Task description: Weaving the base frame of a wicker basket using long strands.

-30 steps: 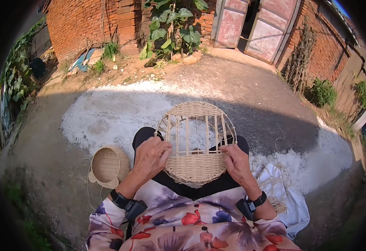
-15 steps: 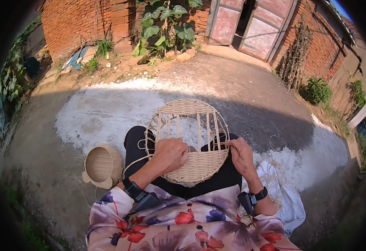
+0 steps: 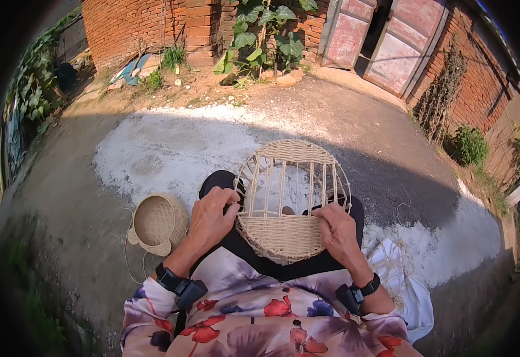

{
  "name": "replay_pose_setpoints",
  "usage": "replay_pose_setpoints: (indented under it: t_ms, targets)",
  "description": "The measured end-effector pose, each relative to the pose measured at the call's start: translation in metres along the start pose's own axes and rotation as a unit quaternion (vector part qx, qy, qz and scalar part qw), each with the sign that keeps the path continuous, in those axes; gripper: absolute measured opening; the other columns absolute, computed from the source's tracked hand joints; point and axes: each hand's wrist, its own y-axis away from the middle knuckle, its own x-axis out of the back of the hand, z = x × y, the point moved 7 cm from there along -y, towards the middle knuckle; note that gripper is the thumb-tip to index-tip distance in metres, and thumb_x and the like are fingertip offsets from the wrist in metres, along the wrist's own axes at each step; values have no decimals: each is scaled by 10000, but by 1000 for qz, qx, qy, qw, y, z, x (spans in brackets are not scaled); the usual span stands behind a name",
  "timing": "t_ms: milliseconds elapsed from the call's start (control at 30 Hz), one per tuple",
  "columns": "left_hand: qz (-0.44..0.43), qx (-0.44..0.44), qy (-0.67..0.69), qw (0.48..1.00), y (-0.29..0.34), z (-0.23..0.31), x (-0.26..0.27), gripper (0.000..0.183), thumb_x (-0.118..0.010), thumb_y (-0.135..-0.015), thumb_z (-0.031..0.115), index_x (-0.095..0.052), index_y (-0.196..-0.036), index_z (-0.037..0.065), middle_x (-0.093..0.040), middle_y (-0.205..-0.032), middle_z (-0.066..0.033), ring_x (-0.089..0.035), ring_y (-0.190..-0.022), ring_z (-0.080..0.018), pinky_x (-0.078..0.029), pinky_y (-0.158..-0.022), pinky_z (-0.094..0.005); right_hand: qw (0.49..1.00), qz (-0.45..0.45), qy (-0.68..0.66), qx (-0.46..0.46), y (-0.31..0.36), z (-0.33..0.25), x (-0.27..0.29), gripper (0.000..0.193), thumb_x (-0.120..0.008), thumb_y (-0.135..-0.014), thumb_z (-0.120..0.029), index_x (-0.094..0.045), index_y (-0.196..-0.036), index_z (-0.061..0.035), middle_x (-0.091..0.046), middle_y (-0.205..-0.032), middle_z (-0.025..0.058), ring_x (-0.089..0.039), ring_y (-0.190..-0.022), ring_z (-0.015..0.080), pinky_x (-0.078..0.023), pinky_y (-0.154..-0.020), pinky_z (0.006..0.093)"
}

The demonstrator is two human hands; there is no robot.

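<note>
A round, half-woven basket [image 3: 280, 233] of pale twisted cord rests across my lap. Its near part and far band are closely woven, with bare upright strands spanning the open gap between them. At the basket's left rim, my left hand [image 3: 213, 215] is closed, thumb and fingers pressed together; whatever they pinch is hidden. My right hand [image 3: 338, 231] grips the right side of the near weave, its fingertips on the upper edge where the bare strands begin.
Left of my knees, a small finished basket [image 3: 157, 225] with rounded tabs sits on the ground, a loose cord beside it. White cloth [image 3: 411, 300] with loose strands lies at my right. Farther off are a leafy plant [image 3: 266, 41], brick walls and a metal double door [image 3: 399, 50].
My left hand has moved left from the middle of the weave to the rim. My right hand has shifted from the right rim inward onto the weave's edge. The view has shifted slightly.
</note>
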Motion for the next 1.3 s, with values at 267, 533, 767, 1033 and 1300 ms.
replay_pose_setpoints:
  t_ms: [267, 533, 767, 1033, 1300]
  targets:
    - [-57, 51, 68, 995, 30, -21, 0, 204, -666, -881, 91, -631, -1077, 44, -670, -872, -149, -677, -823, -317, -525, -724, -409, 992, -71, 63, 83, -41, -44, -73, 144, -602, -828, -13, -668, -952, -43, -535, -838, 149, -603, -775, 368, -488, -661, 480]
    - [-42, 13, 36, 998, 30, -25, 6, 130, -635, -908, 148, -691, -882, 33, -643, -827, -146, -645, -790, -351, -502, -705, -435, 989, -96, 36, 102, -36, -57, -80, 162, -602, -807, 3, -643, -956, -44, -535, -847, 151, -603, -805, 370, -490, -675, 478]
    - [-46, 31, -9, 998, 29, -38, 0, 164, -667, -873, 201, -696, -819, 49, -680, -773, -150, -671, -745, -354, -508, -658, -463, 980, -136, 33, 140, -39, -65, -86, 198, -606, -836, -1, -653, -1019, -59, -554, -852, 143, -613, -796, 363, -501, -674, 460]
    - [-57, 74, -119, 989, 11, -37, -16, 242, -728, -830, 305, -680, -760, 78, -675, -686, -154, -673, -671, -375, -517, -610, -504, 989, -111, -54, 75, -59, -80, -100, 157, -619, -875, -38, -656, -1026, -65, -604, -883, 137, -640, -763, 366, -509, -675, 456]
    - [-65, 49, -11, 997, 22, -35, -29, 196, -647, -902, 212, -682, -864, 24, -676, -825, -216, -669, -777, -426, -520, -695, -522, 988, -111, -107, 13, -73, -72, -121, 239, -621, -861, -38, -629, -1099, -60, -678, -903, 146, -680, -804, 368, -530, -703, 454]
